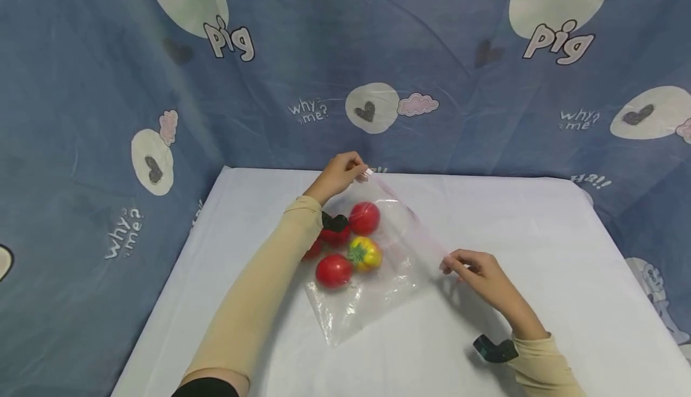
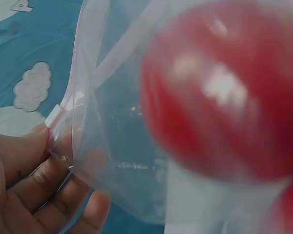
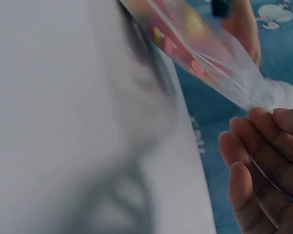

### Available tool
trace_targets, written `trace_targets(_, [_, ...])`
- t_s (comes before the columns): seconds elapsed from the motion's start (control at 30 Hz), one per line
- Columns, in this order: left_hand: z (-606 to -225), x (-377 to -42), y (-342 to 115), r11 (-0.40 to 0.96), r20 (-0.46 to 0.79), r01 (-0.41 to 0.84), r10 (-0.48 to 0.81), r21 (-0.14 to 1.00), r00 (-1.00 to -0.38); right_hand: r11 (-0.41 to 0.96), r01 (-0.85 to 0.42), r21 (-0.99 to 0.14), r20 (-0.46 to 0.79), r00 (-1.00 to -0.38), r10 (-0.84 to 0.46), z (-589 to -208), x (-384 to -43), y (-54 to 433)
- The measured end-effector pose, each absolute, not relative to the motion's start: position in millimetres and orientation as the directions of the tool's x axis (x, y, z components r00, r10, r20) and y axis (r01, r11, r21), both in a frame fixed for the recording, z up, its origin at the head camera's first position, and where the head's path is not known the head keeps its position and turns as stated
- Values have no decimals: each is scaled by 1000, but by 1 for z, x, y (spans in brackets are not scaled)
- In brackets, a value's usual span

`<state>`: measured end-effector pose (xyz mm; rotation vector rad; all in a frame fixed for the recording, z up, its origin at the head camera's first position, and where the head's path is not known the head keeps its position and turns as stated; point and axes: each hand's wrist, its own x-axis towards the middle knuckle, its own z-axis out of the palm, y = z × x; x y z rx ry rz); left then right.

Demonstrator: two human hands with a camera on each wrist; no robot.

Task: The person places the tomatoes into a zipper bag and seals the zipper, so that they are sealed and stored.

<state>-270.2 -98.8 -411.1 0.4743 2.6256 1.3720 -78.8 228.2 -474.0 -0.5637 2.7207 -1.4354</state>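
Observation:
A clear zip bag (image 1: pixel 378 301) with a pale pink zip strip (image 1: pixel 412 217) lies tilted between the hands. Inside it are several round red fruits that look like tomatoes (image 1: pixel 333 271), and a yellow pepper (image 1: pixel 367 254) with a green top. My left hand (image 1: pixel 341 176) pinches the bag's upper corner, right at the white zip slider (image 2: pixel 53 116). The opposite end of the zip edge is pinched between thumb and index finger of my right hand (image 1: pixel 479 274). One red fruit is partly hidden behind the left forearm.
A white-covered table (image 1: pixel 513 223) lies under the bag. Behind and to the left hangs a blue printed cloth (image 1: pixel 270 133). Each wrist carries a small dark camera mount (image 1: pixel 495 349).

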Motion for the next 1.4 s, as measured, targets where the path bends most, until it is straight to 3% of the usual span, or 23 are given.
trace_targets(0.37, [-421,-233,-134,419,39,143,247,897,-968,570,-276,-774,109,-945,-309,-437,-135,257])
trace_targets(0.83, [-437,-186,-162,183,50,68,101,981,-994,544,-222,-810,27,-939,-343,-432,-195,243])
trace_targets(1.17, [-450,-175,-168,89,30,29,-10,996,-999,450,-149,-881,34,-967,-254,-443,-194,218])
trace_targets(1.4, [-450,-171,-167,57,18,17,-16,998,-1000,415,-154,-897,65,-973,-221,-447,-190,211])
